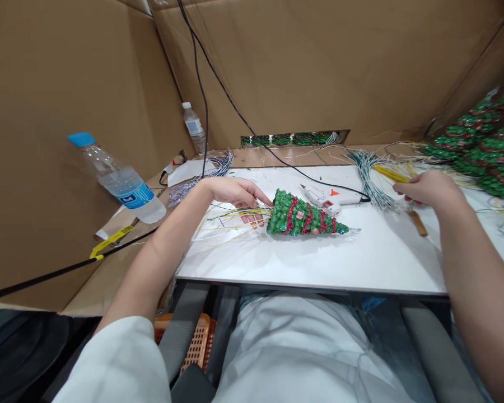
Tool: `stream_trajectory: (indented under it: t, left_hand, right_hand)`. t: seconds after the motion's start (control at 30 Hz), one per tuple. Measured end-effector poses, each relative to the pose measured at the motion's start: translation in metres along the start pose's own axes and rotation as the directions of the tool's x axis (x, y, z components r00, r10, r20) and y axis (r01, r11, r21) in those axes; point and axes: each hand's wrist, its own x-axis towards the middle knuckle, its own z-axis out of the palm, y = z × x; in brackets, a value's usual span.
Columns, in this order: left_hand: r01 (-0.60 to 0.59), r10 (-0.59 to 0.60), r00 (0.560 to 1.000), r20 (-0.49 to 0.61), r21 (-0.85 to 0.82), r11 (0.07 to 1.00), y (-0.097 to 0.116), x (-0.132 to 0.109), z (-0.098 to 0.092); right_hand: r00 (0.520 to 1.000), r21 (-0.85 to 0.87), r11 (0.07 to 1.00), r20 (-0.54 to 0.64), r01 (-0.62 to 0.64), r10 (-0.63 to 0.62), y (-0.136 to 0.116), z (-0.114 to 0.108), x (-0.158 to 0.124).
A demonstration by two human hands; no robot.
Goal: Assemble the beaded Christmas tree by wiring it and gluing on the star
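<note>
A green Christmas tree ornament [298,215] with red garlands lies on its side on the white board [311,263], its clear tip pointing right. Thin coloured wires [239,212] trail left from its base. My left hand [241,198] is at that base, the index finger stretched out to its upper edge and the other fingers apart beside the wires. Over on the right, my right hand [424,187] has its fingers closed by a bundle of yellow wires [390,173]; what they pinch is hidden. White and green wires [369,176] lie just left of it.
A white glue gun [331,197] lies behind the ornament, with a black cable [243,117] hanging across. A brown stick [418,223] rests near my right hand. Water bottles [126,184] stand left. More decorated trees [483,145] are at right. Cardboard walls [319,73] enclose the table.
</note>
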Motion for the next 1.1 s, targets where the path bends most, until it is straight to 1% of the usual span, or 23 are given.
stream_trajectory:
  t: [0.13,0.2,0.3,0.4,0.53,0.63,0.8,0.93,1.1]
  left_hand:
    - [0.061,-0.055,0.994,0.099,-0.06,0.996,0.0004,-0.0003,0.0]
    - [0.053,-0.044,0.989,0.141,-0.06,0.997,-0.0002,0.0002,0.0]
    - [0.02,-0.013,0.985,0.17,-0.043,0.999,-0.0009,0.0007,0.0]
    - [0.025,-0.02,0.985,0.169,-0.03,0.999,-0.0011,0.0001,-0.0005]
    - [0.021,-0.022,0.992,0.125,0.008,1.0,-0.0013,-0.0014,-0.0015]
    - [0.018,-0.012,0.992,0.124,-0.047,0.999,-0.0018,-0.0022,-0.0015]
    - [0.06,-0.038,0.99,0.137,-0.158,0.986,-0.0021,-0.0022,-0.0008]
    - [0.051,-0.025,0.989,0.144,-0.182,0.982,-0.0023,-0.002,-0.0006]
    - [0.042,-0.017,0.989,0.146,-0.172,0.984,-0.0032,-0.002,-0.0014]
  right_hand:
    - [1.0,0.009,1.0,-0.011,0.011,-0.011,0.0011,0.0014,0.0014]
    - [1.0,0.019,1.0,-0.014,0.019,-0.019,0.0017,0.0019,0.0017]
    - [1.0,0.019,1.0,-0.018,0.02,-0.02,0.0013,0.0014,0.0009]
    - [1.0,0.013,1.0,-0.013,0.015,-0.015,-0.0002,-0.0003,-0.0009]
    - [1.0,0.007,1.0,0.007,0.019,-0.019,-0.0017,-0.0019,-0.0025]
    - [1.0,0.008,1.0,0.006,0.026,-0.026,-0.0012,-0.0013,-0.0017]
    - [1.0,0.025,0.999,0.002,0.031,-0.032,0.0013,0.0013,0.0019]
    - [0.999,0.03,0.999,-0.001,0.036,-0.036,0.0024,0.0017,0.0031]
    - [0.999,0.033,0.998,-0.004,0.047,-0.047,0.0034,0.0024,0.0052]
